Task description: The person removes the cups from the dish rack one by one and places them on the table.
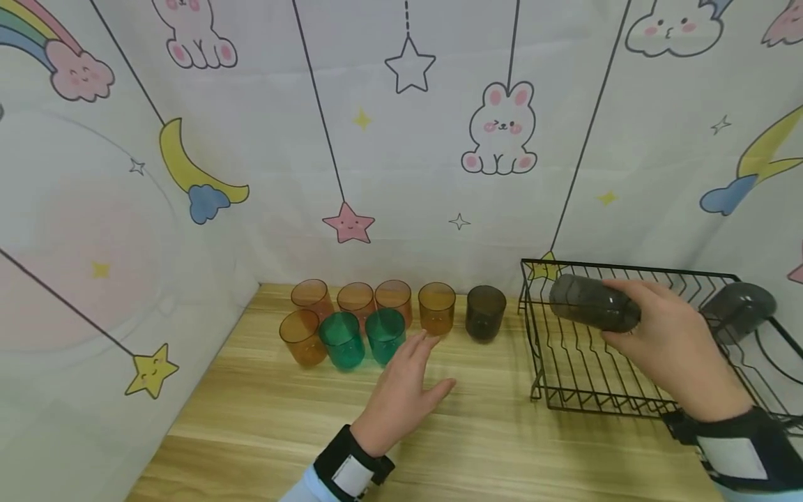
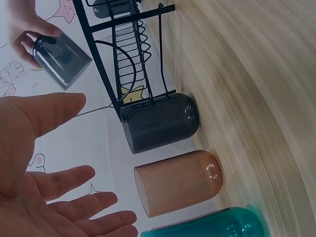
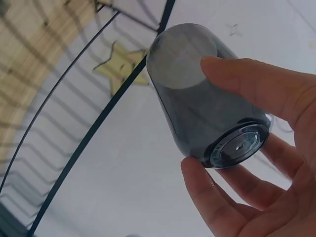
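My right hand (image 1: 674,341) grips a dark grey see-through cup (image 1: 590,301) by its base end, holding it tilted on its side above the black wire rack (image 1: 605,410). In the right wrist view thumb and fingers wrap this grey tumbler (image 3: 197,113). Fingers spread, my left hand (image 1: 401,397) hovers over the table with nothing in it, nearest a teal cup (image 1: 385,335). Another teal cup (image 1: 341,341), an amber cup (image 1: 437,308) and an upright dark grey cup (image 1: 485,314) stand around it. Several orange cups (image 1: 304,338) fill the left of this group.
Another dark grey cup (image 1: 740,307) lies tilted at the rack's right side. A white cloth (image 1: 414,174) printed with stars and rabbits hangs behind the wooden table (image 1: 464,446). The rack's wire rim stands above the tabletop.
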`<state>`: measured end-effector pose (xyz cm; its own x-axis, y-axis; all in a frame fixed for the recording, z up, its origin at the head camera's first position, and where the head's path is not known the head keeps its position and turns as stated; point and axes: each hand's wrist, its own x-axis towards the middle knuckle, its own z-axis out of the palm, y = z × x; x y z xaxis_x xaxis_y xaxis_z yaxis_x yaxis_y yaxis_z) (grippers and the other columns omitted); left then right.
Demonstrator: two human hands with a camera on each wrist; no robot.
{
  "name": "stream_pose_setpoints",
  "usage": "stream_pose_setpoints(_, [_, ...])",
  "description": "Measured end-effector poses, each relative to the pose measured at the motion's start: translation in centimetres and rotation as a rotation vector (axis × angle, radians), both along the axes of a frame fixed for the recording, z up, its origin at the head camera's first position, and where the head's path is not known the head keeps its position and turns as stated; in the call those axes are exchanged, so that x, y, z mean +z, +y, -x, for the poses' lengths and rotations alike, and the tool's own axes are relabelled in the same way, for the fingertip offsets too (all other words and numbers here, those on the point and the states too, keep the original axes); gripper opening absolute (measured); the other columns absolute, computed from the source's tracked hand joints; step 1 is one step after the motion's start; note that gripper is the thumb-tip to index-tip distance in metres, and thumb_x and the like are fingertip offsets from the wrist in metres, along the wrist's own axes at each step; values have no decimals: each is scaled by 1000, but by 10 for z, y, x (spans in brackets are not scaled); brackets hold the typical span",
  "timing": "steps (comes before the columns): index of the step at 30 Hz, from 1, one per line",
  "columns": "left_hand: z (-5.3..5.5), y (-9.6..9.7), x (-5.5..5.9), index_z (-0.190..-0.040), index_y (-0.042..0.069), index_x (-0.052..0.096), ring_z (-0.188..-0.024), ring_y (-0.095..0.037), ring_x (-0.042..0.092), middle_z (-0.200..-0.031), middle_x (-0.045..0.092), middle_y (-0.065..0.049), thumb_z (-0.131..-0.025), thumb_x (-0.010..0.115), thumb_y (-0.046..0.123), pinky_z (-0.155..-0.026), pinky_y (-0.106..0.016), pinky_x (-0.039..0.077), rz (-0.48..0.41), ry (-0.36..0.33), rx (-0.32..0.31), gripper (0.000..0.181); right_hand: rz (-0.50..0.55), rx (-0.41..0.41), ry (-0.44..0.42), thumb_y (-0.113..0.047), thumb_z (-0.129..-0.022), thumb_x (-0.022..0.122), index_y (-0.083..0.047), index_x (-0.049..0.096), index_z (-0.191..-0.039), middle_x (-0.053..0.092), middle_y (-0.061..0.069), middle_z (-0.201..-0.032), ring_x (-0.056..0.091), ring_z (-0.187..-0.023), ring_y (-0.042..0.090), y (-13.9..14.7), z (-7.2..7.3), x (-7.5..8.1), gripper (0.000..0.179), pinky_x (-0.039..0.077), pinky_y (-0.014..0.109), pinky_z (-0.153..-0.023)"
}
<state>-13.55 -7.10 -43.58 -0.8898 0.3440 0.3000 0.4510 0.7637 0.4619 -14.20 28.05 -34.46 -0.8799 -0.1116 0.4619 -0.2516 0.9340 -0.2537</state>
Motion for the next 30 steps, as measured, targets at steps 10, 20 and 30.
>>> stream_pose_setpoints(10, [1,-2,2,-137,12,43,-130,-23,31,-143,35,-10,-85,64,47,-100,-41,32,-14,26,0,66,141,38,6,-16,-59,84,-4,46,-129,53,20,-113,54,-94,36,-45,-7,-7,81,47,52,-71])
stream_pose_setpoints(20, [1,-4,1,-136,12,44,-130,-24,32,-141,37,-11,-84,65,46,-100,-41,33,-27,21,18,66,360,63,8,-18,-63,82,-2,42,-124,51,13,-110,51,-91,26,-89,-13,-22,75,45,40,-66])
stream_pose_setpoints(30, [2,-5,10,-136,15,44,-129,-18,33,-141,38,-4,-96,47,45,-99,-38,34,-170,-33,41,50,690,27,-99,-41,-64,83,-11,35,-123,44,10,-121,56,-99,24,-131,-21,-48,82,50,34,-70])
